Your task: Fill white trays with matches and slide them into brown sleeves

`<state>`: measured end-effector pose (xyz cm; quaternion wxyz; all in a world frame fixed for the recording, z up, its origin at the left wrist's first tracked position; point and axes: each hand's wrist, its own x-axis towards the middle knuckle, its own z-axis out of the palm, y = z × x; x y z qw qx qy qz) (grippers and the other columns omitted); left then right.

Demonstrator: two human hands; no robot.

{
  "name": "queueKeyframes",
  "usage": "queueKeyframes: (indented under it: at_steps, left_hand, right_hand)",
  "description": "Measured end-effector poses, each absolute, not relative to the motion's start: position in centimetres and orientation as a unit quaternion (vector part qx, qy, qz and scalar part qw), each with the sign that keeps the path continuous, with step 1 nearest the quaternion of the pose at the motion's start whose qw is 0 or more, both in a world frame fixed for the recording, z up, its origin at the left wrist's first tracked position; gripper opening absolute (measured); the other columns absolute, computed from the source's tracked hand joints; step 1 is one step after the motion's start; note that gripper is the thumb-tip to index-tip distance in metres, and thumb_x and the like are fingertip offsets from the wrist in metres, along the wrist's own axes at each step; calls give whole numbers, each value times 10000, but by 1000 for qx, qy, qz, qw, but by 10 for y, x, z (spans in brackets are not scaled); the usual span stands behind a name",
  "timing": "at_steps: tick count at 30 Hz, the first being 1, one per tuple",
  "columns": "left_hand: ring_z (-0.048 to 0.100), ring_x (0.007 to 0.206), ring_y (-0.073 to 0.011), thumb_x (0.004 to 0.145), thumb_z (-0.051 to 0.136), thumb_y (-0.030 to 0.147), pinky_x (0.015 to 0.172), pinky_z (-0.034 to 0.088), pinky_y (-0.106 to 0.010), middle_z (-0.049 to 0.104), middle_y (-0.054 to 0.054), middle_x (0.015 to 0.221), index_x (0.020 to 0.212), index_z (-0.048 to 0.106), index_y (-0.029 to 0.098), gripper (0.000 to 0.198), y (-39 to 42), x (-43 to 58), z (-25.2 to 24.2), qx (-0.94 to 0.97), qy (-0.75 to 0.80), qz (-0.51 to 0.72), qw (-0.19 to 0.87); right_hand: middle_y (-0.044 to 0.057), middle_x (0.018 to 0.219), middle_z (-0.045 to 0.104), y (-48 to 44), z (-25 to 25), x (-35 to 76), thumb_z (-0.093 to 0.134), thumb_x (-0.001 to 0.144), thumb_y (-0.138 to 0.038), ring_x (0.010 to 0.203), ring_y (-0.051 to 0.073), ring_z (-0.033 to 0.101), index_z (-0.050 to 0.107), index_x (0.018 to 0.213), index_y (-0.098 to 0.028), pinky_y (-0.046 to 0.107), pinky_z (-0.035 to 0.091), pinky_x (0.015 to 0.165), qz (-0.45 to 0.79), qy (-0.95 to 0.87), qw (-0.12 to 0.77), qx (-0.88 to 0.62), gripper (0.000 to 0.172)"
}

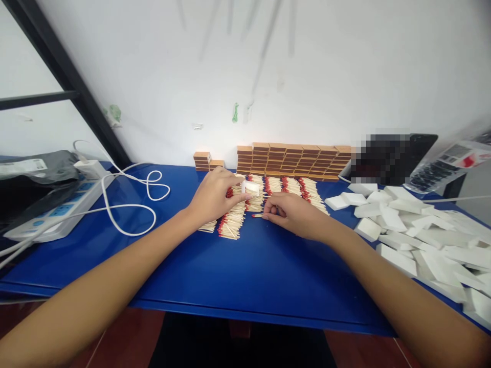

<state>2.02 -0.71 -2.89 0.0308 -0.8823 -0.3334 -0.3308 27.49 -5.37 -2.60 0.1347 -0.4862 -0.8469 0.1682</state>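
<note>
My left hand [215, 197] is closed around a small white matchbox tray [251, 188], held just above rows of red-tipped matches [233, 222] that lie on the blue table [238, 271]. My right hand [289, 212] rests on the table beside it, fingers pinched on a few matches [258, 215] whose red tips stick out to the left. More matches [297, 186] lie in rows behind both hands.
Brown matchbox sleeves [293, 161] are stacked along the white wall. A heap of white trays [418, 230] covers the table's right side. At the left lie a power strip [57, 212] and looping white cable [126, 204]. A dark object [418, 153] stands at the back right.
</note>
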Motion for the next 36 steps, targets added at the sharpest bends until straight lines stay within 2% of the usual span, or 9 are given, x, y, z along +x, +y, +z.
queueKeyframes:
  at_steps: [11,13,17,21,25,28,36]
  left_hand:
    - [649,988,-284,955,737,559,937,510,-448,759,-96,981,1081,785,186,397,-5,20,-31,-886,-327,-328,36]
    - [649,974,-277,957,729,573,936,507,-447,758,-91,967,1081,785,190,407,-4,19,-32,-887,-321,-331,34]
    - [639,949,-269,971,704,579,909,501,-436,761,-82,949,1127,783,197,420,-6,21,-31,-893,-291,-342,15]
    - [650,956,-251,963,707,590,929,500,-429,775,-61,960,1153,776,214,427,-12,27,-31,-893,-253,-371,-28]
    - [668,941,-246,940,698,641,917,504,-427,769,-49,910,1113,782,226,457,-17,32,-31,-889,-247,-381,-50]
    - [672,962,-246,943,698,636,921,503,-420,775,-59,947,1131,779,225,459,-18,33,-31,-889,-251,-379,-59]
    - [649,914,-247,966,674,642,884,498,-415,757,-56,892,1068,790,223,446,-15,29,-29,-883,-279,-376,-33]
  right_hand:
    - [49,876,689,-53,-25,286,592,997,-241,758,189,582,678,905,-211,296,398,668,195,-857,126,-460,130]
    - [46,862,684,-52,-20,290,597,1007,-287,736,187,577,678,913,-213,299,397,654,196,-851,151,-464,145]
    - [38,827,655,-51,-12,293,640,999,-368,699,184,554,680,891,-217,305,390,630,151,-825,264,-476,190]
    - [32,813,638,-52,-15,286,665,983,-329,681,178,544,675,882,-218,313,400,638,120,-814,324,-466,150]
    - [37,845,647,-54,-23,278,654,984,-290,697,177,559,677,906,-213,319,411,661,106,-816,328,-464,112]
    - [39,848,649,-55,-27,276,639,990,-289,699,175,560,682,919,-207,317,409,659,94,-819,330,-461,117]
    - [39,816,652,-60,-14,277,620,976,-284,664,170,538,686,906,-210,326,391,656,78,-820,333,-459,121]
